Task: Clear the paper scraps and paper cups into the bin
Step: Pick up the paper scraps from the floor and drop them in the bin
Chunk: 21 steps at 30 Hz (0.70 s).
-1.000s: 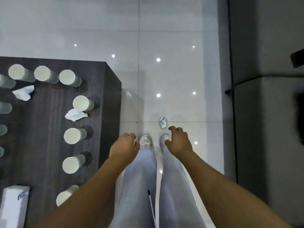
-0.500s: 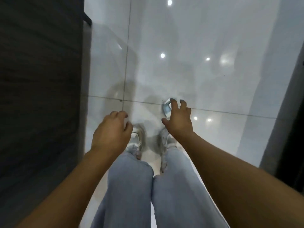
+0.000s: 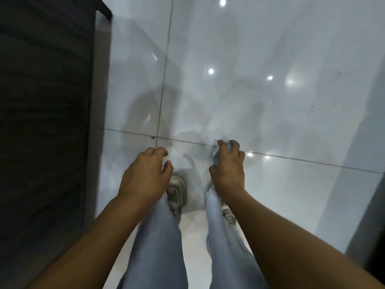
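Note:
A small crumpled paper scrap (image 3: 216,153), white with a bit of blue, lies on the glossy white tile floor just ahead of my shoes. My right hand (image 3: 228,170) reaches down over it, its fingers curled round the scrap and hiding most of it. My left hand (image 3: 145,176) hangs beside it at the same height, with loosely curled fingers that hold nothing. No cups and no bin are in view.
The dark wooden side of the table (image 3: 45,122) fills the left of the view, close to my left arm. My legs in light jeans and my shoes (image 3: 177,192) stand on the white floor (image 3: 270,101). A grey cabinet edge (image 3: 370,205) runs along the right.
The view has dropped closer to the floor. My right hand has moved forward onto the scrap and curled its fingers round it. My left hand has stayed low and holds nothing.

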Each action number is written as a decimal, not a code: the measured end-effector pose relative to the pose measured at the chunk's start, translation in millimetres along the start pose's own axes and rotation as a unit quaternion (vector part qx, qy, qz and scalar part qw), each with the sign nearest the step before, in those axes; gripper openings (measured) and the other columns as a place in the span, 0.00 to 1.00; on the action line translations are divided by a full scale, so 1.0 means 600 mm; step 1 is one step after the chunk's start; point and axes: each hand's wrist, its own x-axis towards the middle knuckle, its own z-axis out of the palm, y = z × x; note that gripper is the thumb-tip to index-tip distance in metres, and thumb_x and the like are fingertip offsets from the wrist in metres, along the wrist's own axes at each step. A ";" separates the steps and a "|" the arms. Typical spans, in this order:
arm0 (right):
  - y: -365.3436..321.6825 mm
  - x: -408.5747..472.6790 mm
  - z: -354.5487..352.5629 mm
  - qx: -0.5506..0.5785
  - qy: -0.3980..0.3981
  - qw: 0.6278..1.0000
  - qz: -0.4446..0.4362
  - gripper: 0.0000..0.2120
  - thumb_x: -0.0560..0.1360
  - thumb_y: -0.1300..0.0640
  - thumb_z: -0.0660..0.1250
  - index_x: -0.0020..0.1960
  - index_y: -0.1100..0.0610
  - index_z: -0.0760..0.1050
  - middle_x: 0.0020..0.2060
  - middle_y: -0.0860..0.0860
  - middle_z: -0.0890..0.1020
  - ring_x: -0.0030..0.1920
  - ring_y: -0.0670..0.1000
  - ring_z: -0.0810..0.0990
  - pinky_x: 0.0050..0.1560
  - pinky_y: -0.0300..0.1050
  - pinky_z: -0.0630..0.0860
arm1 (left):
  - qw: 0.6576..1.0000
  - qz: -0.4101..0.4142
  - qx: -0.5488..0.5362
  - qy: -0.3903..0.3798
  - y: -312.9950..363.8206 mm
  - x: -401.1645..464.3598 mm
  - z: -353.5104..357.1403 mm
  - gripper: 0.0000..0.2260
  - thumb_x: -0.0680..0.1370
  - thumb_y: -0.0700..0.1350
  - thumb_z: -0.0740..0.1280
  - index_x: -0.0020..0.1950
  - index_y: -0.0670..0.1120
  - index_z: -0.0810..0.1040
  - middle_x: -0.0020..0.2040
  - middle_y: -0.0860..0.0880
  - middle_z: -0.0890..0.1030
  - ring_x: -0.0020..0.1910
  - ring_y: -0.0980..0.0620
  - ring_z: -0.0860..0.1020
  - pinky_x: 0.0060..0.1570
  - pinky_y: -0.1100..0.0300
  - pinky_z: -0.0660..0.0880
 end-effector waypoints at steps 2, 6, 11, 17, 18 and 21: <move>-0.019 -0.036 -0.029 -0.003 -0.018 1.000 -0.009 0.31 0.74 0.62 0.67 0.74 0.50 0.60 0.73 0.53 0.58 0.66 0.57 0.63 0.59 0.48 0.75 | 1.000 0.003 0.001 0.002 0.016 -0.030 -0.028 0.15 0.81 0.51 0.58 0.67 0.50 0.71 0.63 0.50 0.75 0.59 0.50 0.73 0.50 0.59 0.70; -0.069 -0.137 -0.133 -0.032 -0.027 0.998 -0.053 0.32 0.75 0.56 0.69 0.74 0.49 0.58 0.74 0.52 0.58 0.68 0.56 0.66 0.62 0.46 0.72 | 1.000 0.005 -0.007 0.011 0.061 -0.138 -0.121 0.15 0.81 0.51 0.58 0.67 0.50 0.70 0.63 0.51 0.75 0.58 0.52 0.74 0.48 0.63 0.66; -0.163 -0.276 -0.310 -0.059 -0.035 0.990 -0.121 0.33 0.74 0.55 0.69 0.74 0.48 0.58 0.74 0.52 0.59 0.68 0.55 0.66 0.62 0.46 0.72 | 0.999 -0.004 -0.031 0.035 0.119 -0.292 -0.278 0.15 0.81 0.51 0.57 0.67 0.50 0.70 0.63 0.50 0.74 0.59 0.51 0.74 0.55 0.59 0.72; -0.288 -0.404 -0.506 -0.081 -0.047 0.974 -0.205 0.30 0.73 0.57 0.69 0.72 0.50 0.61 0.70 0.53 0.63 0.64 0.56 0.69 0.57 0.48 0.75 | 0.991 -0.045 -0.074 0.099 0.148 -0.442 -0.443 0.15 0.81 0.48 0.58 0.66 0.47 0.72 0.63 0.47 0.75 0.60 0.48 0.74 0.58 0.54 0.73; -0.314 -0.431 -0.536 -0.088 -0.049 0.970 -0.223 0.30 0.74 0.57 0.69 0.72 0.50 0.61 0.70 0.53 0.63 0.65 0.56 0.69 0.58 0.47 0.75 | 0.989 -0.056 -0.085 0.111 0.147 -0.472 -0.471 0.15 0.81 0.49 0.58 0.66 0.47 0.72 0.63 0.47 0.75 0.60 0.47 0.74 0.58 0.53 0.73; -0.378 -0.498 -0.597 -0.122 -0.066 0.954 -0.265 0.31 0.75 0.55 0.69 0.73 0.49 0.60 0.72 0.53 0.62 0.66 0.55 0.68 0.62 0.47 0.73 | 0.978 -0.087 -0.126 0.139 0.135 -0.543 -0.529 0.15 0.80 0.49 0.59 0.66 0.47 0.72 0.63 0.47 0.75 0.59 0.47 0.75 0.58 0.52 0.74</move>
